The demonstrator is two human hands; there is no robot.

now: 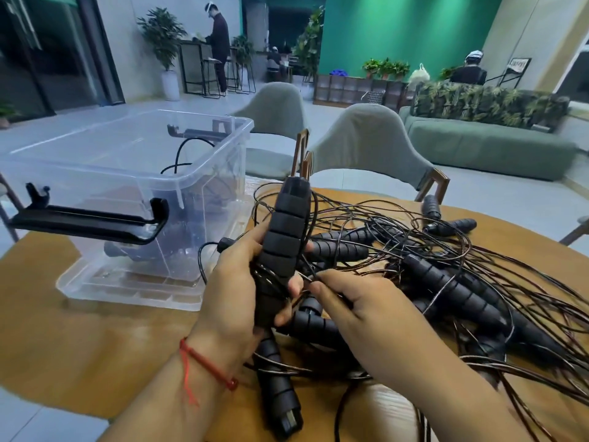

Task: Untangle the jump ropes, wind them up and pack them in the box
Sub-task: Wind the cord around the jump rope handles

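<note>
One round wooden table (47,330) carries everything. Toward its far left edge stands a clear plastic box (134,173) with black clip handles; dark shapes and a loop of cord show through its walls, but what exactly lies inside is hard to make out. Across the right half of the table sprawls a tangle of jump ropes (446,282): thin, glossy dark cords looping over one another, with many ribbed black foam handles poking out. Where each cord ends cannot be traced, and the heap runs off the right and bottom edges of the view. Near the middle, the left hand (236,288) holds one handle (283,244) upright, fingers curled around its lower part, where a few turns of cord lie wrapped; a red string circles that wrist. Just beside it, the right hand (360,307) has thumb and forefinger pinched on a thin cord (310,275) close to the handle, the other fingers loosely folded.
</note>
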